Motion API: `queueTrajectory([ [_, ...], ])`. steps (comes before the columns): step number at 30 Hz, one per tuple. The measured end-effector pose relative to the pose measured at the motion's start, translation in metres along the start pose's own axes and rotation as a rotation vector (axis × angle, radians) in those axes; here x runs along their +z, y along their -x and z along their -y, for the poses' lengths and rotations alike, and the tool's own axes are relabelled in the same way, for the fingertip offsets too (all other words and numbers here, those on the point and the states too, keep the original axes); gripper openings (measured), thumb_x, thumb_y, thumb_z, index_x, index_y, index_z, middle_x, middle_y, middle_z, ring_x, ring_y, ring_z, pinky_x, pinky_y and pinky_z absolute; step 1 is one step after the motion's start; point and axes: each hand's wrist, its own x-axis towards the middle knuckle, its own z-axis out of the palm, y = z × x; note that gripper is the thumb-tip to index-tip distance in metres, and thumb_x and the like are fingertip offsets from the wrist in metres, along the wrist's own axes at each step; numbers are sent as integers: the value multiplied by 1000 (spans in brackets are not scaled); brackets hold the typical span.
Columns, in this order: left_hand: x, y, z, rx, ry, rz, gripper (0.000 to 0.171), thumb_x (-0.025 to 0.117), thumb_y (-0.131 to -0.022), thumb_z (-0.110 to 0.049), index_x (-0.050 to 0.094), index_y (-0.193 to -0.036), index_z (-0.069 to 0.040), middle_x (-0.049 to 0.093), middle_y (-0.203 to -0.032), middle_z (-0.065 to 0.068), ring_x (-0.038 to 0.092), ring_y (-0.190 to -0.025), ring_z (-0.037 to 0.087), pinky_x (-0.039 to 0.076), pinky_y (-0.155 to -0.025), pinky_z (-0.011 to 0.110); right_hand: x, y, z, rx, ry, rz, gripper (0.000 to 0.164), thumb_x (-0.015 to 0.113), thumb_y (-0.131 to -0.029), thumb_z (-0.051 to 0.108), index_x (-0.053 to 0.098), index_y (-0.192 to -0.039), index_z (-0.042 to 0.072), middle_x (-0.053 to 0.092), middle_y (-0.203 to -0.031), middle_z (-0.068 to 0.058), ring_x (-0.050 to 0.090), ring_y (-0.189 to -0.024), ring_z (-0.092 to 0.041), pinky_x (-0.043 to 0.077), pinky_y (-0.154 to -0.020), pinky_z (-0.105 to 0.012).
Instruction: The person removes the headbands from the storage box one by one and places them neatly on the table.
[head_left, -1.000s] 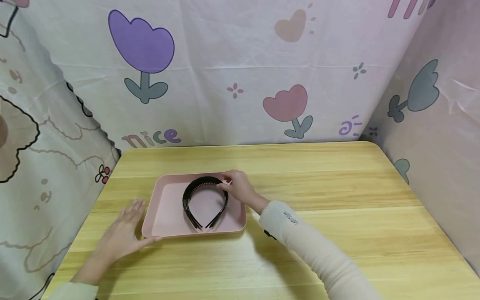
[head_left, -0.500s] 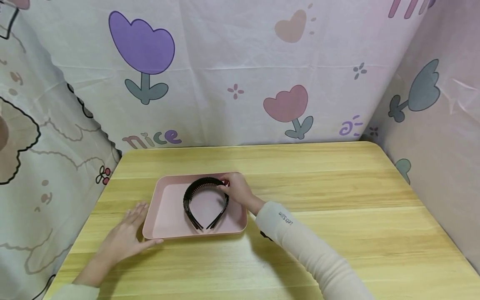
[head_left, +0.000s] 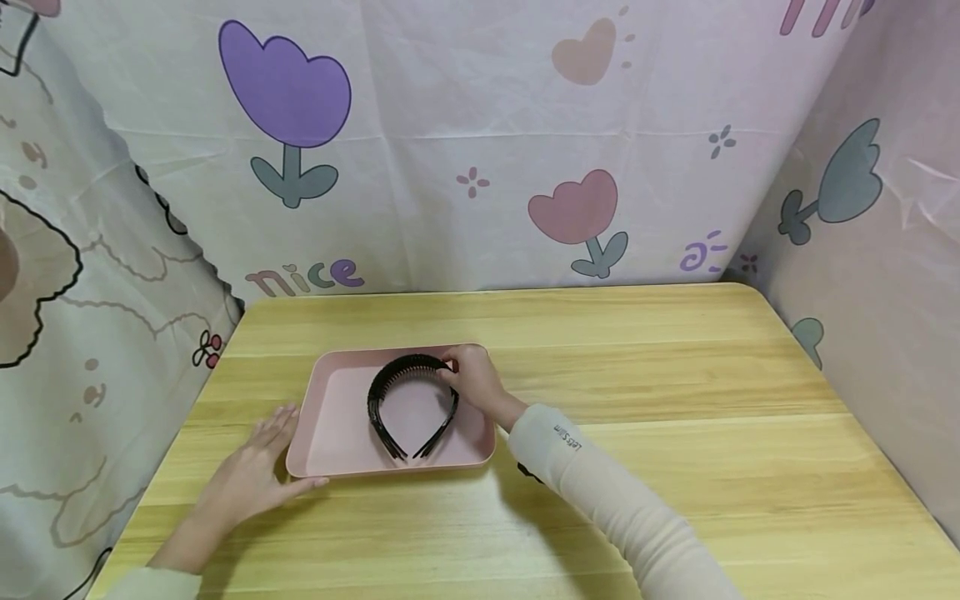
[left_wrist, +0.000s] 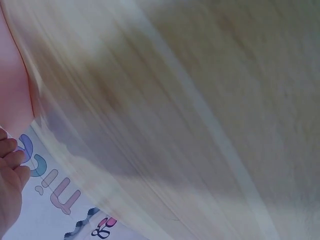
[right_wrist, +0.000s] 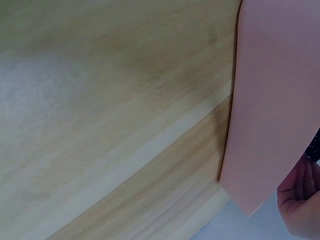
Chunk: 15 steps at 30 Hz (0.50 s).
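Note:
A black headband (head_left: 397,368) with comb-like teeth lies in a shallow pink tray (head_left: 336,417), its two ends pointing toward the front. My right hand (head_left: 480,382) pinches the headband's upper right side between thumb and fingers. In the right wrist view, that hand (right_wrist: 300,197) appears at the lower right, behind the tray's wall (right_wrist: 275,95), with a bit of black headband (right_wrist: 313,148) showing. Flat beside the tray's left front corner, my left hand (head_left: 243,475) has its fingers straight and its thumb along the front rim. Only its curled-looking fingertips (left_wrist: 14,159) show in the left wrist view.
The tray stands on the left half of a light wooden table (head_left: 675,400). A printed cloth (head_left: 450,100) hangs behind the table's back edge, and more cloth hangs at both sides.
My right fingers have closed in on the headband, and the right forearm has shifted slightly left. Tray, headband and left hand stay nearly the same.

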Motion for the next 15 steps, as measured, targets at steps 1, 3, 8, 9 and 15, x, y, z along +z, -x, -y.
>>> queueTrajectory([
  [1,0,0,0,2,-1,-1,102,73,-64,-58,41,-135,9,41,-140,27,32,-137,34,4,-119,23,0,0,0,-1,2,-3,15,68,-82,11,72,-93,2,62,-65,-4,44,-58,-6,41,-57,-15],
  [3,0,-1,0,3,-5,3,102,72,-64,-58,41,-135,9,41,-139,27,32,-136,34,3,-119,22,1,0,0,-2,-2,-7,14,68,-82,11,72,-93,2,63,-65,-4,44,-57,-5,40,-56,-15],
  [8,-3,-2,-2,-16,-5,28,102,71,-66,-60,40,-136,7,40,-141,25,34,-135,35,1,-118,20,2,1,0,0,-13,-19,13,69,-81,9,73,-91,2,63,-66,-4,43,-57,-5,38,-55,-15],
  [9,-3,-2,-3,-22,-3,35,102,71,-66,-60,39,-137,7,40,-141,25,34,-135,35,1,-118,20,2,1,0,3,-19,-20,12,69,-81,9,73,-91,2,63,-66,-4,43,-57,-5,38,-55,-15],
  [15,-5,-4,-5,-35,-9,47,102,69,-67,-61,38,-138,6,38,-143,24,32,-137,32,-2,-116,16,1,1,1,8,-50,-30,11,69,-81,9,73,-89,2,63,-66,-5,44,-57,-7,39,-55,-15],
])
